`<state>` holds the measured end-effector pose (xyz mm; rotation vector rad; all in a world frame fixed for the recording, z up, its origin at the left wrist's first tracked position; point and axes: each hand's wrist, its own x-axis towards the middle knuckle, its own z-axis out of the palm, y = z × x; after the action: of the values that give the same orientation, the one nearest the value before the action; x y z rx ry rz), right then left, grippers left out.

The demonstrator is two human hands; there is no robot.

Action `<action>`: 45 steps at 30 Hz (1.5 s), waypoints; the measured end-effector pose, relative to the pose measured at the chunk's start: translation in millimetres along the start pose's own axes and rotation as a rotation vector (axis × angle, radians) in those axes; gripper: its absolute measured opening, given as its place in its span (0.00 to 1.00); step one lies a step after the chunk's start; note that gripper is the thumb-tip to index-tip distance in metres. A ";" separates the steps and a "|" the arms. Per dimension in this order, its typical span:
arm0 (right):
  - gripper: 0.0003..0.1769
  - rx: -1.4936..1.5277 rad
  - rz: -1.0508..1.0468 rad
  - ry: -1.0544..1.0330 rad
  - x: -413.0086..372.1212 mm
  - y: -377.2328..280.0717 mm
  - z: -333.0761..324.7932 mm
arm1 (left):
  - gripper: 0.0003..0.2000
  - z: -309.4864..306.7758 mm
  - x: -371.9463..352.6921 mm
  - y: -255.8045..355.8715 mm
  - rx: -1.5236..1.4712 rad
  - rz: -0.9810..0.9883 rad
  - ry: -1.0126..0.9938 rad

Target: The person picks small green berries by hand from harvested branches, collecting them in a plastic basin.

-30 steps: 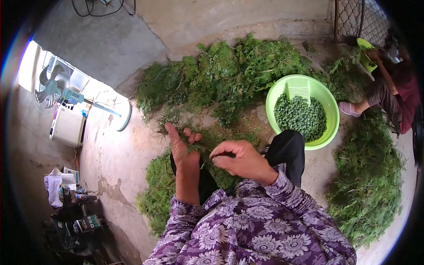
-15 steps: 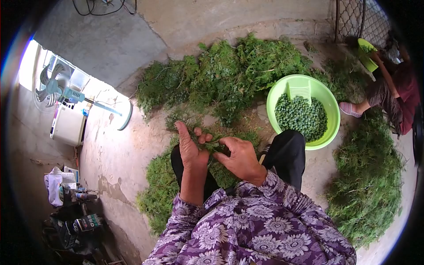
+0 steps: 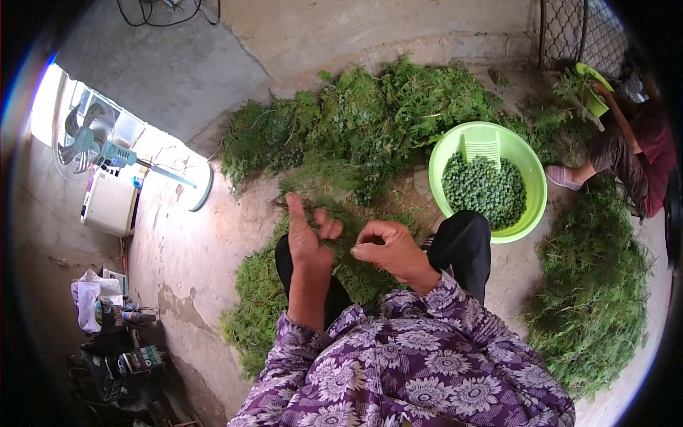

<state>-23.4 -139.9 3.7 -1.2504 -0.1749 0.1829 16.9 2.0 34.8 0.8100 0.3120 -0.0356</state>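
in the head view, a feathery green sprig (image 3: 318, 181), blurred, is held in the curled fingers of the bare left hand (image 3: 310, 231), with its thumb raised apart, though the exact contact is hidden by blur. the thumb and forefinger of the bare right hand (image 3: 389, 248) meet at the tips just beside it; whether anything small is pinched there cannot be told. the sprig lies above the lap, between a large heap of leafy green branches (image 3: 356, 121) and the knees. by the right knee a round, bright-green plastic basin (image 3: 536, 186) is set on the pale concrete floor (image 3: 167, 245), part-filled with small, round, dull-green berries (image 3: 484, 188). a sprig of this kind should be light, springy and easily shed of leaf, so it is best gripped by its woody stem. the berries look firm and likely to roll, and are best taken singly between fingertips. at far right, a yellow-green plastic tray (image 3: 596, 105) is held by a seated person in dark red (image 3: 658, 156).
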 end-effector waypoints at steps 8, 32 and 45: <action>0.08 0.209 -0.215 0.499 1.2 -28.1 -83.8 | 0.22 -32.3 2.1 33.4 -0.123 0.047 -0.380; 0.26 -0.484 -0.165 -0.431 46.9 -54.3 -66.7 | 0.28 -21.1 -20.6 14.4 0.291 -0.130 -0.452; 0.26 -0.793 0.060 -0.206 22.4 -5.1 -56.7 | 0.30 -25.0 11.1 19.7 0.934 0.187 -0.226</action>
<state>11.7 -188.7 -8.1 -2.0272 -0.4138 0.3116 23.9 34.5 29.5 1.7431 -0.0187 -0.1003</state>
